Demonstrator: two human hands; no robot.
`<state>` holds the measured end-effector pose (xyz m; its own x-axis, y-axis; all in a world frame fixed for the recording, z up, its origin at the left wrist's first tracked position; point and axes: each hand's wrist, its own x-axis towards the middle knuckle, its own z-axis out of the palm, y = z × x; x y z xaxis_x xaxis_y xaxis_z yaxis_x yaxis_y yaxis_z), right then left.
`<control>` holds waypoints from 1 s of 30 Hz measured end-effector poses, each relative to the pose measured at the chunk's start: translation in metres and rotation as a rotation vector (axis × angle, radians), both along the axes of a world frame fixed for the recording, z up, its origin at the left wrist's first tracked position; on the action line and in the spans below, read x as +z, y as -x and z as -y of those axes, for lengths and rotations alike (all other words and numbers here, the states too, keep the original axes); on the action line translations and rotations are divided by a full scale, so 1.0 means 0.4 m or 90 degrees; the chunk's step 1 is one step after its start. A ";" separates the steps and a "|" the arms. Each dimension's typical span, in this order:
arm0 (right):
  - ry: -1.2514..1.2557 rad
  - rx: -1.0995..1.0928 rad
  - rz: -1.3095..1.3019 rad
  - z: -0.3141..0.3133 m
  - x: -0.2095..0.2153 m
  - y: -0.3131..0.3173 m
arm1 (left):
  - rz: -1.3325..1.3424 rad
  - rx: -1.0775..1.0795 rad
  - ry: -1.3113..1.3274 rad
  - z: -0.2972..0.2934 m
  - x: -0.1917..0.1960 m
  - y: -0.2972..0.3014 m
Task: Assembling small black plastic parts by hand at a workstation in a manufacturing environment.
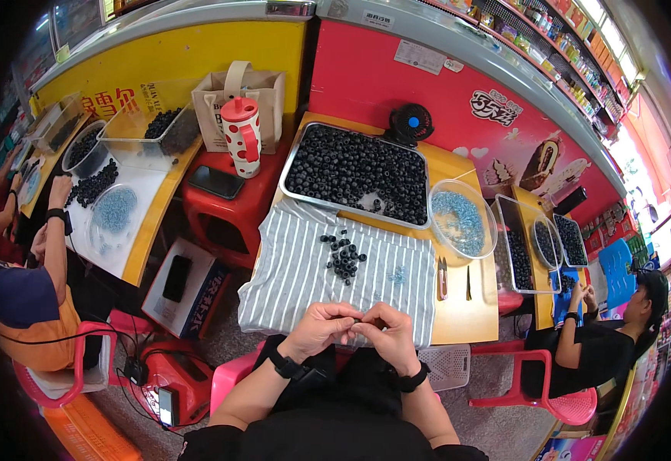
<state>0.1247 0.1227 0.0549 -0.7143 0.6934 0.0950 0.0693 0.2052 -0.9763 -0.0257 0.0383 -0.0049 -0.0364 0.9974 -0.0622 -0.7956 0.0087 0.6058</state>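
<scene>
My left hand point(321, 330) and my right hand point(385, 332) meet at the near edge of a grey-and-white striped cloth point(289, 253). Both are closed, thumbs and fingertips pinched together; whatever sits between them is too small to make out. Beyond them on the cloth lies a loose pile of small round black pieces point(344, 261). To its right is a little heap of tiny light-blue pieces point(398, 275). A metal tray point(353, 217) full of the same black pieces stands behind the cloth. At the right, a see-through round bowl point(489, 230) holds more light-blue pieces.
Tweezers point(469, 283) and a wooden-handled tool point(442, 280) lie right of the cloth. A black fan point(410, 124) stands behind the tray. Left, a red stool point(216, 207) carries a spotted tumbler point(241, 138), a phone point(215, 182) and a bag point(262, 88). People sit at tables on both sides.
</scene>
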 end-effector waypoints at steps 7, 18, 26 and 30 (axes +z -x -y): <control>-0.102 -0.104 0.064 -0.089 -0.016 0.076 | 0.252 0.095 -0.037 -0.008 -0.015 0.018; -0.422 -0.032 0.301 -0.110 -0.056 0.150 | 0.252 0.086 -0.074 -0.008 -0.029 0.015; 0.143 -0.075 -0.027 -0.024 0.012 0.057 | 0.215 0.096 -0.047 -0.009 -0.022 0.012; 0.127 -0.057 -0.092 0.015 0.005 0.058 | 0.167 0.114 -0.020 -0.010 -0.011 0.007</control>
<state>0.1013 0.1167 0.0570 -0.6382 0.7685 0.0458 -0.0639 0.0064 -0.9979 -0.0283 0.0423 -0.0094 -0.1990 0.9781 -0.0613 -0.9116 -0.1618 0.3778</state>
